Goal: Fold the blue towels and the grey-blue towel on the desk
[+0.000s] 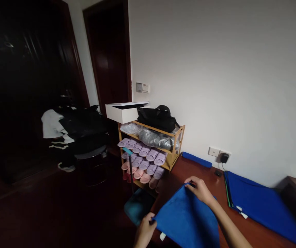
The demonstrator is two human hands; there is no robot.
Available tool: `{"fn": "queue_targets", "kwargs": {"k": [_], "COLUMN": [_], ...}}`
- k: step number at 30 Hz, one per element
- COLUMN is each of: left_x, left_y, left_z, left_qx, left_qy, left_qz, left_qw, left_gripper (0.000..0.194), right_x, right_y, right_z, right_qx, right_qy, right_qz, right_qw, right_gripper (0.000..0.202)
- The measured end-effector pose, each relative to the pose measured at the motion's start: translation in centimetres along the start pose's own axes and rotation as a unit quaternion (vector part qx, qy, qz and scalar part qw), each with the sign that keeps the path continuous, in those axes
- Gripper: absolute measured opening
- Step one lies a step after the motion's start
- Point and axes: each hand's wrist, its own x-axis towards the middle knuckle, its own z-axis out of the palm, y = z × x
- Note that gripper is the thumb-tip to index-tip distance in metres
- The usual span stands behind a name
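Head view: blue cloth (182,215) pinched at two corners by left hand (145,229) and right hand (200,190), over left edge of desk (189,169). Likely light, limp; corners best hold.

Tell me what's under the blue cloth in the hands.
Reddish-brown tabletop shows beside the held blue cloth; whatever lies directly beneath is covered and cannot be seen.

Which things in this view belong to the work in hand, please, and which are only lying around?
In hand:
- blue cloth, its edge held by the left hand and right hand
- stacked blue cloths, probably related
- red-brown table beneath the stack

Apparently just lying around:
- slippers
- black bag
- white box
- black plug
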Motion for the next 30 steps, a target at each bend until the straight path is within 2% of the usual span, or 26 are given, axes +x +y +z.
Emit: {"fn": "queue_targets", "kwargs": {"k": [2,5,8,12,16,18,20,23,27,30], "left_x": [-0.4,-1.6,-3.6,-7.2,-11.4,-13.3,-15.0,-16.7,-17.5,-16.4], "left_y": [1.7,5.3,9.9,17.3,24.2,26.9,28.9,30.4,29.6,27.5], "left_z": [-0.4,-1.5,-3.4,-5.8,-6.1,-5.2,-3.5,0.1,5.2,7.3], "left_qx": [-0.006,-0.031,-0.079,-0.149,-0.192,-0.193,-0.192,-0.193,-0.194,-0.222], "left_qy": [0.021,0.019,-0.039,-0.118,-0.200,-0.223,-0.237,-0.261,-0.283,-0.281], "left_qz": [0.043,0.101,0.138,0.198,0.242,0.260,0.272,0.267,0.239,0.216], "left_qw": [0.999,0.994,0.987,0.962,0.930,0.919,0.913,0.907,0.908,0.908], "left_gripper": [0.010,0.012,0.021,0.030,0.039,0.043,0.044,0.042,0.039,0.042], "right_x": [-2.4,-5.4,-8.3,-12.5,-17.0,-19.2,-21.2,-23.6,-24.5,-22.3], "right_y": [-2.1,-4.1,-4.9,-5.5,-6.3,-6.4,-6.2,-5.2,-3.8,-2.9], "right_z": [-2.7,-6.7,-10.9,-16.1,-20.2,-21.8,-23.2,-24.8,-25.8,-25.2], "right_qx": [0.002,-0.030,-0.058,-0.065,-0.034,0.000,0.032,0.056,0.016,-0.066], "right_qy": [0.014,0.059,0.137,0.263,0.334,0.357,0.390,0.446,0.494,0.490], "right_qz": [-0.005,-0.005,0.002,0.020,0.085,0.108,0.120,0.134,0.149,0.158], "right_qw": [1.000,0.998,0.989,0.962,0.938,0.928,0.912,0.883,0.856,0.854], "right_gripper": [0.019,0.022,0.030,0.045,0.055,0.056,0.056,0.059,0.056,0.048]}}
